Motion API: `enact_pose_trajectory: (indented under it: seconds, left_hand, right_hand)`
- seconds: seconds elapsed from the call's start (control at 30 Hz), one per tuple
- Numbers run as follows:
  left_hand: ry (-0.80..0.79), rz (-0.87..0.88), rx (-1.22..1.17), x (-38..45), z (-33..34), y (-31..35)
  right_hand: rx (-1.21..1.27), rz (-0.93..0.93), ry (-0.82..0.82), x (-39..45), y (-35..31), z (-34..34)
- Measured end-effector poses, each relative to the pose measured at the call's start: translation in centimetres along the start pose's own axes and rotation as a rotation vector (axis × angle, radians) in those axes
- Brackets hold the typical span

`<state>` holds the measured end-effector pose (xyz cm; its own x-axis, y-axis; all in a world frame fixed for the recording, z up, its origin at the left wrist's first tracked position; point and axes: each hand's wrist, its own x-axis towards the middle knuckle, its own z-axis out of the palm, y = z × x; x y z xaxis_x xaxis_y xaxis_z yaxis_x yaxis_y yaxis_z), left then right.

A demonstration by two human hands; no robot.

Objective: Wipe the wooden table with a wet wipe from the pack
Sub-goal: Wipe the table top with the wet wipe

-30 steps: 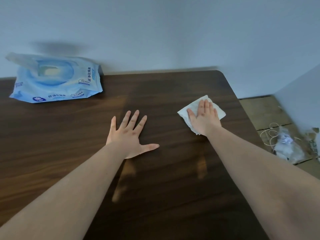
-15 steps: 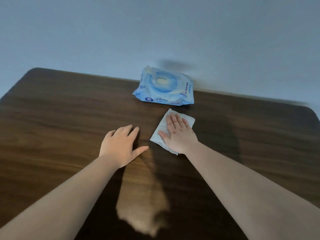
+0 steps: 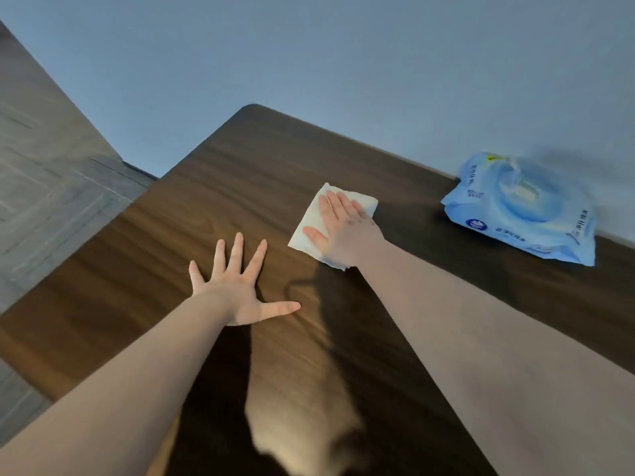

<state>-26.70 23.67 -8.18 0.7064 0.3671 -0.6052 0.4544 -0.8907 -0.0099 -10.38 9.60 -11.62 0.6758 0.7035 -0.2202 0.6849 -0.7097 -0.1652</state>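
Note:
A white wet wipe lies flat on the dark wooden table, and my right hand presses down on it with fingers together. My left hand rests palm-down on the table just left of and nearer than the wipe, fingers spread, holding nothing. The blue pack of wipes lies at the far right of the table by the wall, its top flap raised and blurred.
The table's far left corner is rounded, and its left edge drops to a grey tiled floor. A plain wall stands right behind the table and the pack.
My right hand has slid the wipe leftward across the table, away from the pack. The view has swung left, so the pack now sits at the right. My left hand's fingers have spread.

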Motion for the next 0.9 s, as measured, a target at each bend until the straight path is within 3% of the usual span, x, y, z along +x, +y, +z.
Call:
enact_pose_trajectory:
  seconds: [0.47,0.67,0.9]
  left_hand:
    - [0.057,0.037,-0.061,0.3,0.9,-0.6]
    - [0.044,0.042,-0.041,0.3,0.8,-0.7]
    - [0.038,0.067,0.122,-0.8,-0.7,0.2]
  right_hand:
    - [-0.064,-0.127,0.039,10.0,-9.4,-0.1]
    - [-0.064,-0.149,0.015,8.2,-8.1,0.0]
    - [0.02,0.056,-0.01,-0.4,-1.5,0.2]
